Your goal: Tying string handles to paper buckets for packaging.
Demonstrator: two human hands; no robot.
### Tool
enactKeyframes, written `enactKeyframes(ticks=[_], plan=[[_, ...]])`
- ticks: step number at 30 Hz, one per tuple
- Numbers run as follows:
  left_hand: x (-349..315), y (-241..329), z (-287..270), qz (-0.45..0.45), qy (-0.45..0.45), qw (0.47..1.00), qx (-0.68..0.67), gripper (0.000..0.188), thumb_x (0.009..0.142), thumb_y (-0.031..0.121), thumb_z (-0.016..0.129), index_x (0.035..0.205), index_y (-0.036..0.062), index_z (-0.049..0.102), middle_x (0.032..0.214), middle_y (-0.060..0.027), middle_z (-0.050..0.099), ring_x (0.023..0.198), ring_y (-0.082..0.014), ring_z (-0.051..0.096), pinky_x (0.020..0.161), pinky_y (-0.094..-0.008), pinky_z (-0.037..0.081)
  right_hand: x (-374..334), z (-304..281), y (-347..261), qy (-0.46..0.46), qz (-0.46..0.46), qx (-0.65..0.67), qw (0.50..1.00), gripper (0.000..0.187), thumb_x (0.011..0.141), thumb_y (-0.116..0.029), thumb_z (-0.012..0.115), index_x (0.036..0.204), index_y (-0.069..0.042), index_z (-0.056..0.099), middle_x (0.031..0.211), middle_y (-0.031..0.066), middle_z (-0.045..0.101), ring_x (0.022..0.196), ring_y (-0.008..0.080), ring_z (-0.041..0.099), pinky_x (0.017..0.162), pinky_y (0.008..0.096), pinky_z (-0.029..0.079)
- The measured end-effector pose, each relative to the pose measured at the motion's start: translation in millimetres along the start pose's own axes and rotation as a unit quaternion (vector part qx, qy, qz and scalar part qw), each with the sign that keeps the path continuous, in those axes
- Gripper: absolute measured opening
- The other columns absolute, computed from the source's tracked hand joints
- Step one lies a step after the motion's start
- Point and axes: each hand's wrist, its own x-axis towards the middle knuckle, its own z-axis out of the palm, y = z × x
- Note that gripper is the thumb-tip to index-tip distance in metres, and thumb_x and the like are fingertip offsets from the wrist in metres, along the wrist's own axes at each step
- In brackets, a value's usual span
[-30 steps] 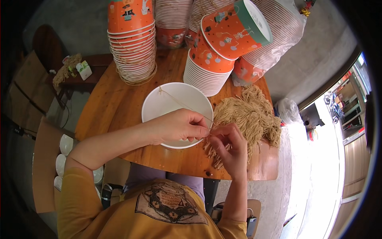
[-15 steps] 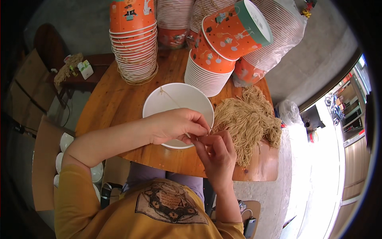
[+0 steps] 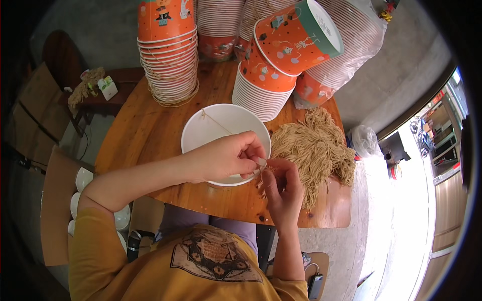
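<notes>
A paper bucket [image 3: 193, 138] stands mouth up on the wooden table in front of me, its inside white. From a knot at its far left rim, a thin tan cord [image 3: 217, 124] crosses the mouth toward my hands. My left hand [image 3: 231, 158] reaches over the bucket, thumb and fingers pinched at the right rim. Close against it, my right hand [image 3: 285, 188] is also closed, its fingertips pinching the cord's end at the rim. The fingers partly cover the cord there. Just right of the bucket lies a loose heap of tan cords [image 3: 314, 150].
Orange bucket stacks [image 3: 168, 65] rise along the back of the wooden table [image 3: 135, 135], one wrapped in clear plastic [image 3: 346, 50]. One bucket [image 3: 296, 37] lies tilted on a stack. At lower left, an open carton [image 3: 57, 210] holds white round pieces. A small side table stands farther left.
Both hands have shifted slightly right and my right hand has turned, its fingertips now at the bucket's right rim. The bucket has moved very slightly.
</notes>
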Motion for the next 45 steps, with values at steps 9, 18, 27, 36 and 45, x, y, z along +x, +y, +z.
enactKeyframes(ticks=[9, 18, 27, 36, 45], plan=[[-9, -2, 8, 0.136, 0.031, 0.976, 0.166, 0.021, 0.088, 0.002, 0.059, 0.108, 0.003, 0.052, 0.099, -0.0065, 0.055, 0.086, -0.0145, 0.057, 0.076, -0.029, 0.049, 4, 0, -9, -0.02, -0.088, -0.134, 0.987, 0.013, 0.081, -0.001, 0.072, 0.088, -0.003, 0.061, 0.073, 0.0029, 0.054, 0.057, 0.0096, 0.046, 0.051, 0.0249, 0.041], [-13, 4, 15, 0.179, 0.098, 0.917, 0.343, 0.01, 0.086, 0.001, 0.059, 0.094, 0.0023, 0.053, 0.099, -0.0064, 0.051, 0.083, -0.0168, 0.059, 0.072, -0.0293, 0.049, 2, 4, -6, -0.003, -0.137, -0.169, 0.976, 0.015, 0.08, -0.001, 0.072, 0.084, -0.005, 0.058, 0.071, 0.0037, 0.053, 0.054, 0.0138, 0.05, 0.049, 0.0269, 0.044], [-11, 0, 16, 0.144, 0.122, 0.953, 0.239, 0.011, 0.085, 0.003, 0.059, 0.093, 0.0007, 0.052, 0.087, -0.01, 0.063, 0.079, -0.0228, 0.064, 0.071, -0.0339, 0.051, 1, 4, -4, -0.001, -0.185, -0.196, 0.963, 0.016, 0.079, -0.001, 0.073, 0.086, -0.005, 0.058, 0.072, 0.0042, 0.054, 0.056, 0.0148, 0.054, 0.049, 0.0276, 0.046], [-5, -3, 11, 0.13, 0.064, 0.984, 0.1, 0.02, 0.086, -0.001, 0.059, 0.103, 0.0062, 0.049, 0.094, 0.0001, 0.057, 0.086, -0.0071, 0.053, 0.079, -0.0241, 0.045, -4, 8, 6, 0.02, -0.103, -0.091, 0.99, 0.011, 0.085, -0.002, 0.069, 0.087, -0.002, 0.059, 0.075, 0.0033, 0.057, 0.058, 0.0096, 0.053, 0.052, 0.0226, 0.043], [-3, -7, 10, 0.11, 0.04, 0.992, 0.05, 0.033, 0.09, 0.003, 0.062, 0.117, 0.0053, 0.044, 0.096, -0.0027, 0.057, 0.089, -0.0082, 0.053, 0.08, -0.0238, 0.044, -6, 13, 12, 0.059, -0.002, 0.051, 0.997, 0.012, 0.088, -0.003, 0.068, 0.093, -0.002, 0.057, 0.071, 0.0, 0.057, 0.061, 0.0021, 0.046, 0.052, 0.0193, 0.039]])
